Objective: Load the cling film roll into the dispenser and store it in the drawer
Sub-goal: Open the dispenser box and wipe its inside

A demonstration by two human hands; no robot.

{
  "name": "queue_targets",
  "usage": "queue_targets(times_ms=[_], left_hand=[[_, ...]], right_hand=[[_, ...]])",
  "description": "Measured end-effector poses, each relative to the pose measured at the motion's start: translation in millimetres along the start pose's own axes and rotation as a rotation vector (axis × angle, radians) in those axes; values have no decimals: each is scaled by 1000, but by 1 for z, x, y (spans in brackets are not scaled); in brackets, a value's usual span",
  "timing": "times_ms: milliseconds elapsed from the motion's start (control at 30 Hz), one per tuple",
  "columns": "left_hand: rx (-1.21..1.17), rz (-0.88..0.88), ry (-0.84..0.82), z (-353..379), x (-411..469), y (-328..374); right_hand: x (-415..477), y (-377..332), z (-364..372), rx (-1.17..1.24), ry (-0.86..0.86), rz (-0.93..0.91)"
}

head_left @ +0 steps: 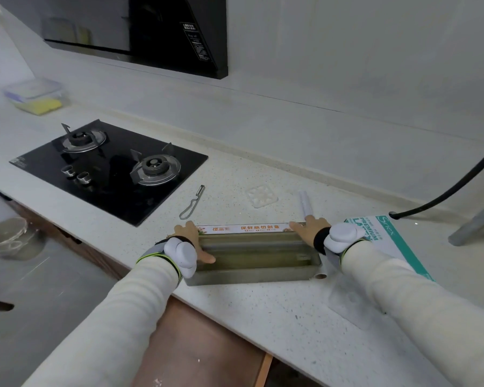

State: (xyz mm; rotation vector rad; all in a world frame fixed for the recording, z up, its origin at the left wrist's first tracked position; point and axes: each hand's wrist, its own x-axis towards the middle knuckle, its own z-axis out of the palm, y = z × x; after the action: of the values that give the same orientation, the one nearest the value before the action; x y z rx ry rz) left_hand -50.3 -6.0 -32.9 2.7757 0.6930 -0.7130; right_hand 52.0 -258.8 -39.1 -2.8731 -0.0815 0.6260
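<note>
The cling film dispenser (252, 270), a long translucent olive box with an orange-and-white label strip along its back edge, lies on the white speckled counter near the front edge. My left hand (192, 244) grips its left end, thumb reaching inside. My right hand (309, 233) holds its right end with fingers on the back corner. A cardboard roll end (321, 275) pokes out by the box's right front corner, and loose film (349, 303) spreads on the counter beneath my right arm. A small white roll (305, 203) lies behind the box. Whether a roll sits inside is unclear.
A black gas hob (109, 169) is set into the counter at left, and a metal peeler (192, 203) lies beside it. There is a clear plastic square (261, 195), a glove box (386, 238) at right, a black hose (458, 185), and brown cabinet fronts (207, 344) below.
</note>
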Motion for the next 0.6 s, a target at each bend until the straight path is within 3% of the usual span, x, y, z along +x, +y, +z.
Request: queue_targets(times_ms=[100,400,600], left_hand=[[-19,-37,84,-14,-4,4],[-396,-74,258,-36,10,6],[-473,-174,381,-33,34,13]], right_hand=[[-2,-2,-15,34,56,-7],[12,-11,-34,176,173,57],[32,-11,-36,331,205,53]])
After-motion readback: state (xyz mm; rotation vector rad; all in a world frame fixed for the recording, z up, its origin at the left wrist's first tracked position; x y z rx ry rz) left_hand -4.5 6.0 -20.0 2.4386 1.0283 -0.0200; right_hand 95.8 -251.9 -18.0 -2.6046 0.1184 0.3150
